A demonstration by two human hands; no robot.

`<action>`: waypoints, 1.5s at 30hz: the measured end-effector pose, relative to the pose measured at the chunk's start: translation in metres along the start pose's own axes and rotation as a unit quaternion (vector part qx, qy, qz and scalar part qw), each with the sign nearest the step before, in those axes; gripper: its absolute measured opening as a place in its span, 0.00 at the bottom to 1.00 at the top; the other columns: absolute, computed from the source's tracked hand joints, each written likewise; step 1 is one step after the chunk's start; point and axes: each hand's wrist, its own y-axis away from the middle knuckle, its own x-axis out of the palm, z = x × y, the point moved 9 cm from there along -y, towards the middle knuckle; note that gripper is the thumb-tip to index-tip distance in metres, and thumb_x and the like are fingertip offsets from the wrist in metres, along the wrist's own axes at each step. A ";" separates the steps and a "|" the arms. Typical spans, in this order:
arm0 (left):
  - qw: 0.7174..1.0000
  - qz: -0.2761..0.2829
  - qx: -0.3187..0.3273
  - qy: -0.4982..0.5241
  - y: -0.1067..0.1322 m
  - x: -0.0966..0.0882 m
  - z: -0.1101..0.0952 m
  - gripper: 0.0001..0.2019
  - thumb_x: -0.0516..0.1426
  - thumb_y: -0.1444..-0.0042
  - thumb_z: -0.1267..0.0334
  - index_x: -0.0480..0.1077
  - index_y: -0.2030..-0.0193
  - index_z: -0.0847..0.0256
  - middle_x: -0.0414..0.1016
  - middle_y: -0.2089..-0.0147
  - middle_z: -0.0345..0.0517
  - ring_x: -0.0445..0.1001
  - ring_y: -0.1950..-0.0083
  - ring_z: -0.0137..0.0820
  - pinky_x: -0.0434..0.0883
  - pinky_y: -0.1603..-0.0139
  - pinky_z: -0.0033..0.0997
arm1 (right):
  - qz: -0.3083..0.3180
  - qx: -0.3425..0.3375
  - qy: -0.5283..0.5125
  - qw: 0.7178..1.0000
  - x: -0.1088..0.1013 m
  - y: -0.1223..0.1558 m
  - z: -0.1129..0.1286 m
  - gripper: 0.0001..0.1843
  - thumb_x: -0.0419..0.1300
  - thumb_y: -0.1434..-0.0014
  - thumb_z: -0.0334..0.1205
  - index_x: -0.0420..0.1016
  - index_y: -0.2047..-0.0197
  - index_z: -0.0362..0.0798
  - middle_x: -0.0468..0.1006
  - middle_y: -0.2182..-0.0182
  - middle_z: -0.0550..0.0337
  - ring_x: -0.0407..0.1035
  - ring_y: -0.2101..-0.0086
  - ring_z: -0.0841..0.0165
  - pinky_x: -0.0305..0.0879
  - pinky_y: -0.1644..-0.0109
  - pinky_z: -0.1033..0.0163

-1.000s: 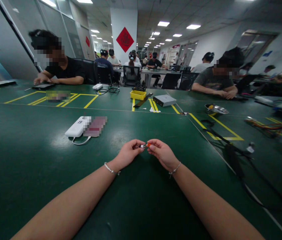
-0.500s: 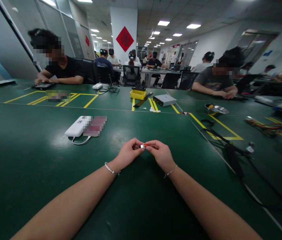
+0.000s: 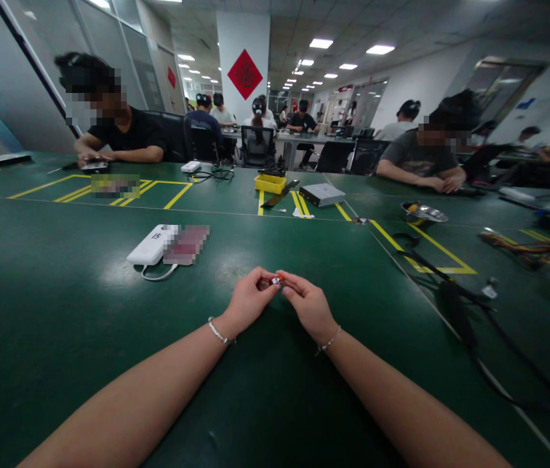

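Note:
Between the fingertips of my left hand [image 3: 249, 296] is a small silver-and-orange piece [image 3: 276, 280], too small to name more exactly. The left thumb and fingers pinch its silver end. My right hand [image 3: 311, 305] reaches in from the other side, its fingertips against or just beside the orange end. A gap shows between the right thumb and fingers. Both hands are close together, just above the green table [image 3: 236, 390]. A bracelet circles each wrist.
Ahead on the left lies a white power bank [image 3: 152, 244], its short cable running toward a blurred-out reddish object [image 3: 186, 246]. Farther back stand a yellow bin [image 3: 270, 183] and a grey box [image 3: 322, 194]. Black cables [image 3: 455, 312] and a metal dish [image 3: 424, 211] lie right. Several people sit beyond.
My right thumb has come away from the small piece, and the right fingers have shifted slightly upward and left. The piece is now tilted in my left fingers.

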 end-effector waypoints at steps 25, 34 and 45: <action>0.997 -0.006 0.030 -0.071 0.001 -0.002 -0.007 0.06 0.56 0.50 0.62 0.68 0.66 0.61 0.69 0.73 0.37 0.65 0.73 0.24 0.63 0.71 0.24 | -0.002 0.050 -0.011 0.999 -0.005 0.000 -0.004 0.18 0.61 0.54 0.39 0.74 0.57 0.49 0.76 0.58 0.56 0.69 0.58 0.65 0.63 0.51 0.55; 0.990 0.073 0.055 -0.108 0.003 0.017 -0.008 0.10 0.58 0.53 0.65 0.68 0.61 0.58 0.72 0.68 0.38 0.70 0.66 0.27 0.66 0.64 0.28 | -0.067 0.092 0.008 0.993 -0.022 -0.006 -0.009 0.11 0.63 0.58 0.42 0.72 0.71 0.46 0.75 0.74 0.60 0.69 0.71 0.69 0.64 0.63 0.61; 0.994 0.073 0.016 -0.077 -0.003 0.014 0.011 0.09 0.52 0.48 0.65 0.66 0.59 0.60 0.73 0.63 0.43 0.72 0.62 0.29 0.69 0.58 0.32 | -0.278 0.185 0.560 0.758 -0.231 0.000 0.025 0.13 0.53 0.51 0.40 0.73 0.63 0.47 0.76 0.67 0.50 0.69 0.67 0.60 0.61 0.65 0.57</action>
